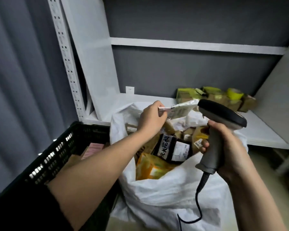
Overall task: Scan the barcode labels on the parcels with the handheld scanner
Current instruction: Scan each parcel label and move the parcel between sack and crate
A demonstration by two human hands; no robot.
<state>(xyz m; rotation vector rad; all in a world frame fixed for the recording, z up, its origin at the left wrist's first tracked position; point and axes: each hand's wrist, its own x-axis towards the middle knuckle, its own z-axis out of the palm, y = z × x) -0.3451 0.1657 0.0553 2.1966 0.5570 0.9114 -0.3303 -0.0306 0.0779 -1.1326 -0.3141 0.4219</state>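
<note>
- A small white parcel (pixel 180 110) is pinched at its left end by the left hand (pixel 151 118), fingers curled round the edge, and is held up above the open white sack (pixel 165 189).
- A printed label is seen on the face of that parcel, turned toward the scanner; its barcode is too blurred to be read.
- The handheld scanner (pixel 222 129) is gripped by the right hand (pixel 227 149), fingers wrapped round the grey handle and 1 fingertip seen at its front.
- The scanner's dark head is held just beside the right end of the white parcel; whether they touch cannot be told.
- A black cable (pixel 198 202) is seen hanging from the base of the handle over the sack.
- More parcels are piled inside the sack, among them a dark parcel (pixel 172 147) with a white label and a yellow parcel (pixel 152 165).
- A black crate (pixel 57 157) is set to the left of the sack.
- Brown parcels (pixel 223 97) with yellow-green tape are stacked on the white shelf (pixel 265 130) behind.
</note>
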